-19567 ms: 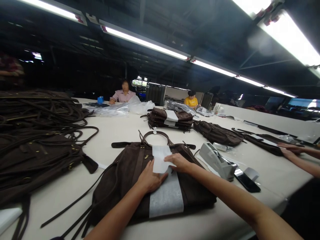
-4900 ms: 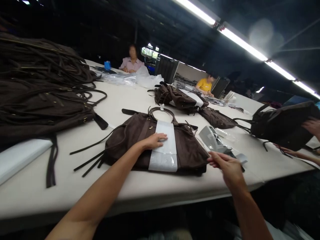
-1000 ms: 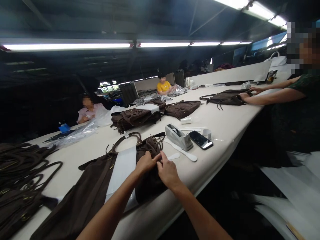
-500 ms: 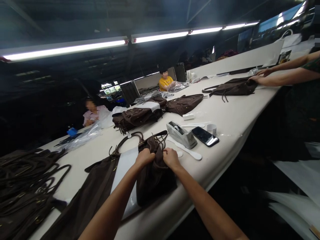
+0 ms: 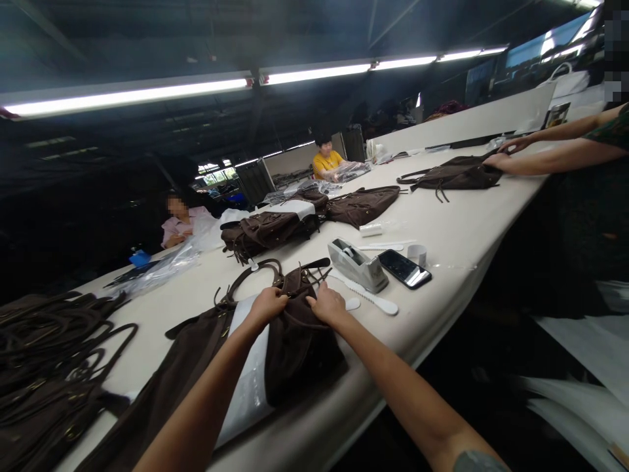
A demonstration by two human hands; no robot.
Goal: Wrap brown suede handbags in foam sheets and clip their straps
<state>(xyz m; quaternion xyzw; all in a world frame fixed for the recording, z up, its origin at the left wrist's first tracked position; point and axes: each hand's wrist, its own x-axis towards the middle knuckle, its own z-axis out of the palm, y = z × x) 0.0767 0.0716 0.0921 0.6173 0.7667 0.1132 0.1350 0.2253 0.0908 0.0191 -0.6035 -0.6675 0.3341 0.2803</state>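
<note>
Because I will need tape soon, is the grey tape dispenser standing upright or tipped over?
Upright: the grey tape dispenser rests on its base on the table, with its roll opening facing up, beside the phone.

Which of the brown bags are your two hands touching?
The front, centre bag with a white band: the left hand and right hand touch it and no other.

1. Near edge of the counter [image 5: 457, 223]: one bag [image 5: 304, 354], a band [image 5: 246, 387] around it.
2. Right of that: tape dispenser [image 5: 358, 265], then phone [image 5: 405, 269] just beside.
3. Over left: bag heap [image 5: 39, 367].
4. Behind the banded one: bag stack [image 5: 265, 229].
</note>
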